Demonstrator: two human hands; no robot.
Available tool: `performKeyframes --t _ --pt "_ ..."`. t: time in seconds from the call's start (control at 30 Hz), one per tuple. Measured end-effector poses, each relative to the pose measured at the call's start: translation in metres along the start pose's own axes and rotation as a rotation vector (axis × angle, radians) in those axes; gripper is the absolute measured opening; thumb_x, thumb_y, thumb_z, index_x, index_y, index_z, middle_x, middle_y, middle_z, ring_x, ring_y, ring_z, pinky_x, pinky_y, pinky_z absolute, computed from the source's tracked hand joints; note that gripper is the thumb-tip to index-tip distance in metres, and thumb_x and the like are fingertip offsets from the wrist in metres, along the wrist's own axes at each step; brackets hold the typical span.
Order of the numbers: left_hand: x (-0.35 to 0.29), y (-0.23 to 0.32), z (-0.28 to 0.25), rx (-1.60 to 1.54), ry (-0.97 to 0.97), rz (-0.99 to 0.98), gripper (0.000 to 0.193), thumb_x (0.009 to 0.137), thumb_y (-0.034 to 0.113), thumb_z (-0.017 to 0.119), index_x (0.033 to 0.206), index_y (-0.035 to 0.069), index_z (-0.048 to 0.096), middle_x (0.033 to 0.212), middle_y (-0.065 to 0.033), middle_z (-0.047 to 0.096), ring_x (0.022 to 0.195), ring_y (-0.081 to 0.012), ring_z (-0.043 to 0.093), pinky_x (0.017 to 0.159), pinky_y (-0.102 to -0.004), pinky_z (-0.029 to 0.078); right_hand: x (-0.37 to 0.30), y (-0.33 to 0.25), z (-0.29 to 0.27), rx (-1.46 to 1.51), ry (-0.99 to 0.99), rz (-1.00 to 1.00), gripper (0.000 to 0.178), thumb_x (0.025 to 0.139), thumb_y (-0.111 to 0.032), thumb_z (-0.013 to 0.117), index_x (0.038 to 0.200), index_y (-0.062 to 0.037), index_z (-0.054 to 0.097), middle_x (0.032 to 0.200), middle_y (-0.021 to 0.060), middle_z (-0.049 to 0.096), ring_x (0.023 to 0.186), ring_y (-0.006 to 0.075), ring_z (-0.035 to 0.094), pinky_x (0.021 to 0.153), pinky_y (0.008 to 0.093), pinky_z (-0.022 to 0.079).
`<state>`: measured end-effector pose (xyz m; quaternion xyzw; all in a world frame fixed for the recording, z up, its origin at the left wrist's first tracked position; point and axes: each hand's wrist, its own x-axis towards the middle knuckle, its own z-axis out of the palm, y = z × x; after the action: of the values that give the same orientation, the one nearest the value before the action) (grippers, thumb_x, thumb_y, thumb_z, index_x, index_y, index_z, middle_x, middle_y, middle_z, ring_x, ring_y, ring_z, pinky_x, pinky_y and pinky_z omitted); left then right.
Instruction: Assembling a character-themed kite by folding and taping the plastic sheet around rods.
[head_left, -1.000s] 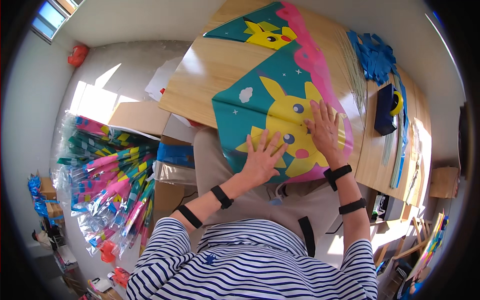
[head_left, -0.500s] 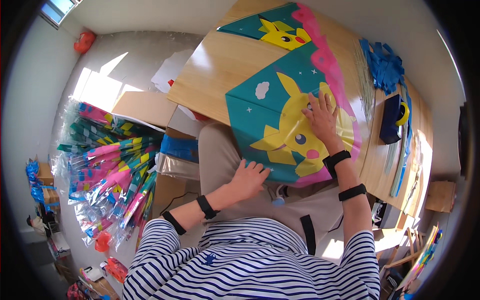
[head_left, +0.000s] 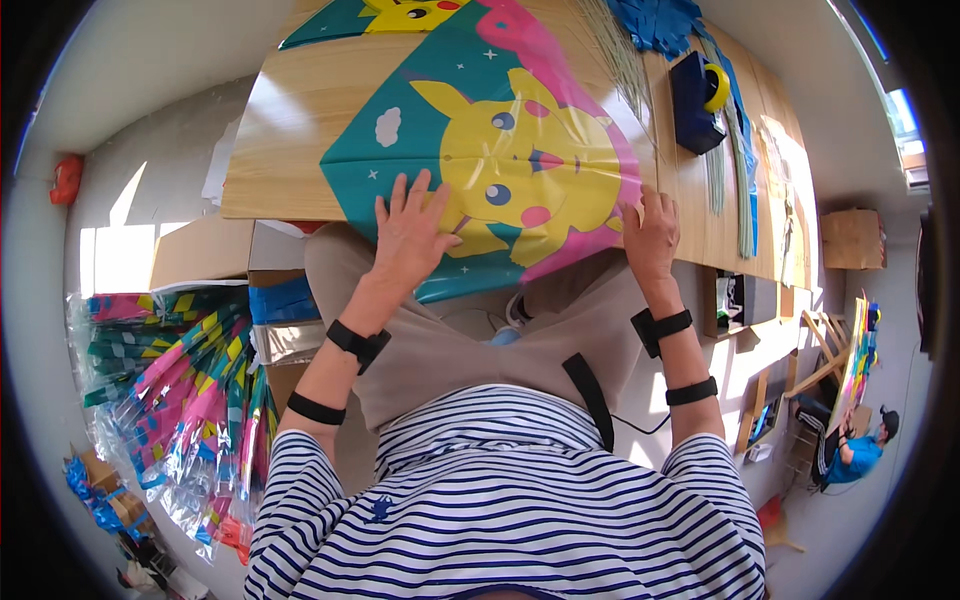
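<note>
A thin, glossy kite sheet (head_left: pixel 400 160), teal and pink with a large yellow cartoon figure, lies on the wooden table (head_left: pixel 290 150). Its near corner hangs over the table edge above my lap. My left hand (head_left: pixel 410 235) rests on the sheet's teal and yellow part, palm down with fingers spread. At the sheet's pink right edge is my right hand (head_left: pixel 652 240), its fingers slightly bent and apart, the tips touching the edge and the tabletop. Beyond lies another sheet of the same print (head_left: pixel 335 22), partly cut off by the view.
A dark blue tape dispenser (head_left: pixel 697 105) with a yellow roll, thin sticks (head_left: pixel 612 50) and blue strips (head_left: pixel 655 22) lie on the table's right. At left, many plastic-wrapped colourful bundles (head_left: pixel 185 380) stand by a cardboard box (head_left: pixel 205 250). A person (head_left: pixel 855 455) sits far right.
My right hand has moved from the figure's face to the pink edge. My left hand has gone up from the near corner onto the sheet and spread. The view has shifted right.
</note>
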<state>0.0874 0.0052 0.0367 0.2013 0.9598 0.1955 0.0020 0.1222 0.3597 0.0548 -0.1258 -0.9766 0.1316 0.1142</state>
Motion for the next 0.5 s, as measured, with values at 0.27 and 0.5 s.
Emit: performKeyframes --t 0.27,0.5 --pt "0.015 -0.017 -0.001 0.047 -0.117 0.004 0.076 0.076 0.029 0.082 0.144 0.014 0.05 0.157 -0.0166 0.034 0.146 -0.0436 0.027 0.111 -0.066 0.027 -0.07 -0.001 0.001 1.078 -0.857 0.882 0.041 0.092 -0.014 0.07 0.129 -0.0047 0.055 0.085 0.0097 0.07 0.08 0.0182 0.07 0.069 0.0305 0.056" --pt "0.028 -0.034 -0.007 -0.046 -0.14 0.058 0.071 0.076 0.033 0.08 0.14 0.014 0.054 0.156 -0.0176 0.036 0.146 -0.0434 0.028 0.109 -0.066 0.029 -0.058 -0.003 0.043 1.701 -0.786 0.93 0.021 0.092 0.002 0.062 0.112 -0.002 0.057 0.09 0.0086 0.068 0.081 0.0191 0.07 0.071 0.0331 0.059"
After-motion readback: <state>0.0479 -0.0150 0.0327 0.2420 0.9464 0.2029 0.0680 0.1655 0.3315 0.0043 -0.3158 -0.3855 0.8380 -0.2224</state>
